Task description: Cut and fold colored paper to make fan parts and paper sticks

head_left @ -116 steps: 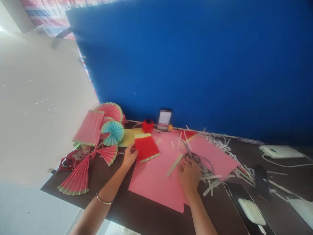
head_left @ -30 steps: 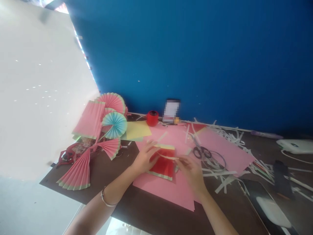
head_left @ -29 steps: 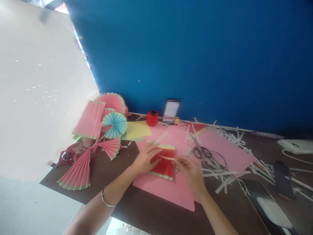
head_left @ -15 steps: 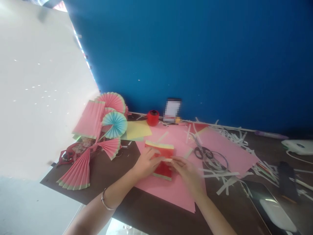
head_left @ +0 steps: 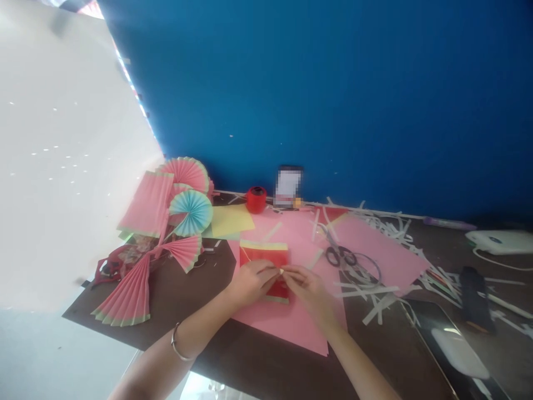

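A red paper rectangle (head_left: 264, 255) with pale green edges lies on a large pink sheet (head_left: 291, 316) on the dark table (head_left: 183, 311). My left hand (head_left: 250, 281) and my right hand (head_left: 306, 287) meet over the red paper's near edge. Both hands pinch a thin pale paper strip (head_left: 282, 270) between fingertips, right where they touch. Black-handled scissors (head_left: 339, 256) lie just right of the red paper on another pink sheet (head_left: 375, 250).
Folded pink fans (head_left: 125, 294) and a teal rosette (head_left: 191, 211) crowd the table's left end. A yellow sheet (head_left: 229, 219), a red tape roll (head_left: 255, 199) and a phone (head_left: 288, 186) stand by the blue wall. White paper strips (head_left: 378, 303), a tablet (head_left: 449, 344) and a white device (head_left: 499, 241) lie right.
My hands came together over the red paper, the right moving left; the long pale strip stretched between them a second ago now shows only as a small piece at the fingertips.
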A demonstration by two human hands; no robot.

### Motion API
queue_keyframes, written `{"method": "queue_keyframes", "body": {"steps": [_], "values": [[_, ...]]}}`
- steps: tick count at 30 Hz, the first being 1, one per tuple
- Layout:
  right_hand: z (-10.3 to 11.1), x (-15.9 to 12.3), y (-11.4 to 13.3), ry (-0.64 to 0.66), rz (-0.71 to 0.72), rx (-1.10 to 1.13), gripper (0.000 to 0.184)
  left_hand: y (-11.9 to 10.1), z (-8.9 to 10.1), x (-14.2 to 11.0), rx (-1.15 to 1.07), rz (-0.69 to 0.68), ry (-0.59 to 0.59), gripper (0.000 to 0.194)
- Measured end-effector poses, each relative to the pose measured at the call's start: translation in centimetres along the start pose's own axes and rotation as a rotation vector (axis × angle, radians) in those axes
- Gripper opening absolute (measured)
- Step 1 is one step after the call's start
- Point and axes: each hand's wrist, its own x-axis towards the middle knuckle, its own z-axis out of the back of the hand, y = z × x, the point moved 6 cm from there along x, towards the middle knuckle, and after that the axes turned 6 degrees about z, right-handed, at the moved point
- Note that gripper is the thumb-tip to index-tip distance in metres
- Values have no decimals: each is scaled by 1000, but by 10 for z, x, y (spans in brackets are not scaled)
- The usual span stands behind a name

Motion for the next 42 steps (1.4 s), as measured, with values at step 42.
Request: {"method": "queue_keyframes", "body": {"steps": [42], "values": [[-6,-4,-3,24,233,-250,19,1,-5,-3,18,10,-10,19]]}}
